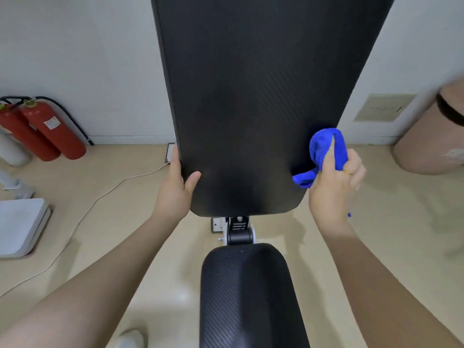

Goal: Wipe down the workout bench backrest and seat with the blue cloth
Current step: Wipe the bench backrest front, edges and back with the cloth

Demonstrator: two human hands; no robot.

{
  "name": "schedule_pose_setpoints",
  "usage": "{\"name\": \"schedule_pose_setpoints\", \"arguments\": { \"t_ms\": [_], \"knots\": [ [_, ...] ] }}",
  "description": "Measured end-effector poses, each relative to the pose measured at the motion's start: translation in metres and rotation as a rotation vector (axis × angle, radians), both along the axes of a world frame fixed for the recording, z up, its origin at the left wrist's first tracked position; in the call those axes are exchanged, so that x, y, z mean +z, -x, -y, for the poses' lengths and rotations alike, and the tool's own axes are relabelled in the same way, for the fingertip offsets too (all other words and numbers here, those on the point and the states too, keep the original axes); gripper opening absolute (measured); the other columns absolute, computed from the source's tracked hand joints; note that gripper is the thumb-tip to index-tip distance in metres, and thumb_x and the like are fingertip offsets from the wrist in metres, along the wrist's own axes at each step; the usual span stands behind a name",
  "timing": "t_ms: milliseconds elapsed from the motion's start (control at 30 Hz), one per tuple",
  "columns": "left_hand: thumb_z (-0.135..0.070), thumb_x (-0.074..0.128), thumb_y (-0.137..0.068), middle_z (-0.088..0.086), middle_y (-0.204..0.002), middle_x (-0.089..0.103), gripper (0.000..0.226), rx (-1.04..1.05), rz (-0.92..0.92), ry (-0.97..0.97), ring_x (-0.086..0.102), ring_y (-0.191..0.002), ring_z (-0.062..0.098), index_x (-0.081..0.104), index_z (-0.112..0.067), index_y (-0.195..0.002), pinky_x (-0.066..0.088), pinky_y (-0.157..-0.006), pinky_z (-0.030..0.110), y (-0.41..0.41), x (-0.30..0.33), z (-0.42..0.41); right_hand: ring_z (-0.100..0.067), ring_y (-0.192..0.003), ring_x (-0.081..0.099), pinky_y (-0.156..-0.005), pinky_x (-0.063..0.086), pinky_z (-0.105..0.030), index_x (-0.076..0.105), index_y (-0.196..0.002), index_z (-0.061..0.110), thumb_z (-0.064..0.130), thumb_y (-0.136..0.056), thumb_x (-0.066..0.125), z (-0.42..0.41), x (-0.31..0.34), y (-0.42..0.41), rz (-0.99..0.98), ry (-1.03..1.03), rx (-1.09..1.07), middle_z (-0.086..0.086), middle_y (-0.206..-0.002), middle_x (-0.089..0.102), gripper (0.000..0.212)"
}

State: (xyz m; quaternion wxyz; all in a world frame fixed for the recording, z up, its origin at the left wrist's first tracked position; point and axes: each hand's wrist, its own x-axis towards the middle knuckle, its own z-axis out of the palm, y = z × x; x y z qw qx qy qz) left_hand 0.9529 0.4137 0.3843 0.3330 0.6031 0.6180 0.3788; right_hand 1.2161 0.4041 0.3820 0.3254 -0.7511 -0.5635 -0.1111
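The black padded backrest (251,96) rises upright in front of me, and the black seat (248,292) lies below it, joined by a hinge (239,232). My left hand (175,189) grips the backrest's lower left edge, thumb on the front face. My right hand (334,187) holds the bunched blue cloth (324,151) against the backrest's lower right edge. A loose tail of the cloth hangs toward the pad's corner.
Two red fire extinguishers (42,129) lean against the wall at the left. A white cable (100,197) runs across the beige floor. A white flat device (20,227) sits at the far left. A person's leg (431,131) stands at the right.
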Motion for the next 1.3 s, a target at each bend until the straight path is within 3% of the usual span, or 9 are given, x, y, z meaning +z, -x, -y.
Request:
{"name": "schedule_pose_setpoints", "arguments": {
  "t_ms": [233, 333, 467, 600, 733, 1000, 1100, 1200, 1300],
  "knots": [
    [-0.016, 0.046, -0.095, -0.040, -0.105, 0.043, 0.056, 0.020, 0.011, 0.007, 0.046, -0.094, -0.011, 0.022, -0.030, -0.143, 0.031, -0.066, -0.008, 0.000, -0.001, 0.000, -0.044, -0.099, 0.049, -0.079, 0.047, -0.048, 0.034, -0.140, 0.008, -0.007, -0.076, 0.052, -0.014, -0.021, 0.075, -0.141, -0.068, -0.086, -0.029, -0.128, 0.043, 0.068],
    [-0.016, 0.048, -0.094, -0.030, -0.113, 0.051, 0.059, 0.006, 0.007, 0.022, 0.053, -0.096, -0.009, 0.020, -0.034, -0.143, 0.038, -0.073, 0.000, 0.003, 0.000, -0.001, -0.034, -0.099, 0.040, -0.075, 0.050, -0.043, 0.031, -0.134, 0.016, 0.001, -0.074, 0.039, -0.004, -0.036, 0.122, 0.076, -0.133, 0.111, -0.018, -0.123, 0.034, 0.063],
    [-0.009, 0.049, -0.091, -0.020, -0.098, 0.057, 0.062, -0.015, -0.072, 0.048, 0.057, -0.085, -0.004, 0.021, -0.029, -0.143, 0.043, -0.067, 0.014, 0.008, 0.011, -0.004, -0.031, -0.099, 0.037, -0.076, 0.050, -0.043, 0.031, -0.134, 0.024, 0.004, -0.067, 0.058, 0.014, -0.033, 0.153, 0.209, -0.028, 0.413, -0.014, -0.121, 0.034, 0.075],
    [-0.018, 0.053, -0.092, -0.002, -0.124, 0.055, 0.063, -0.085, -0.100, 0.120, 0.056, -0.110, 0.020, 0.017, -0.023, -0.143, 0.039, -0.081, 0.027, 0.012, 0.018, -0.008, -0.043, -0.101, 0.046, -0.082, 0.050, -0.051, 0.036, -0.135, 0.013, -0.010, -0.068, 0.059, -0.005, -0.003, 0.096, -0.083, -0.066, 0.080, -0.027, -0.122, 0.048, 0.075],
    [-0.019, 0.052, -0.092, 0.001, -0.133, 0.054, 0.064, -0.083, -0.134, 0.132, 0.056, -0.116, 0.028, 0.015, -0.023, -0.144, 0.039, -0.080, 0.027, 0.013, 0.018, -0.009, -0.043, -0.111, 0.040, -0.098, 0.037, -0.046, 0.030, -0.144, 0.005, -0.003, -0.086, 0.051, -0.020, 0.031, 0.061, -0.270, -0.059, -0.088, -0.027, -0.136, 0.034, 0.062],
    [-0.013, 0.052, -0.090, -0.014, -0.095, 0.062, 0.049, -0.077, -0.115, 0.028, 0.063, -0.082, 0.017, 0.030, -0.023, -0.133, 0.051, -0.070, 0.031, 0.016, 0.009, -0.011, -0.028, -0.101, 0.038, -0.085, 0.049, -0.040, 0.032, -0.132, 0.015, -0.003, -0.060, 0.073, 0.003, -0.051, 0.191, -0.097, -0.084, 0.072, -0.014, -0.123, 0.031, 0.085],
    [-0.009, 0.053, -0.088, -0.026, -0.085, 0.060, 0.045, -0.077, -0.077, 0.051, 0.058, -0.064, 0.000, 0.036, -0.029, -0.124, 0.045, -0.058, 0.010, 0.022, 0.006, -0.013, -0.027, -0.101, 0.041, -0.085, 0.049, -0.035, 0.031, -0.133, 0.010, 0.006, -0.068, 0.071, 0.020, -0.072, 0.215, -0.097, -0.004, 0.166, -0.014, -0.123, 0.034, 0.077],
    [-0.014, 0.060, -0.085, -0.017, -0.096, 0.067, 0.046, -0.108, 0.008, 0.101, 0.064, -0.086, -0.002, 0.041, -0.035, -0.121, 0.047, -0.067, 0.014, 0.027, 0.008, -0.017, -0.038, -0.095, 0.048, -0.081, 0.049, -0.041, 0.038, -0.128, 0.004, 0.005, -0.079, 0.044, 0.014, -0.068, 0.174, -0.077, -0.029, 0.139, -0.023, -0.120, 0.044, 0.049],
    [-0.016, 0.062, -0.085, -0.011, -0.109, 0.065, 0.053, -0.096, 0.051, 0.118, 0.061, -0.105, 0.008, 0.039, -0.038, -0.127, 0.049, -0.078, 0.027, 0.026, 0.008, -0.017, -0.050, -0.105, 0.046, -0.092, 0.039, -0.044, 0.039, -0.134, -0.003, 0.007, -0.087, 0.045, 0.005, -0.050, 0.100, -0.317, -0.040, -0.210, -0.034, -0.127, 0.043, 0.049]
  ]
}}
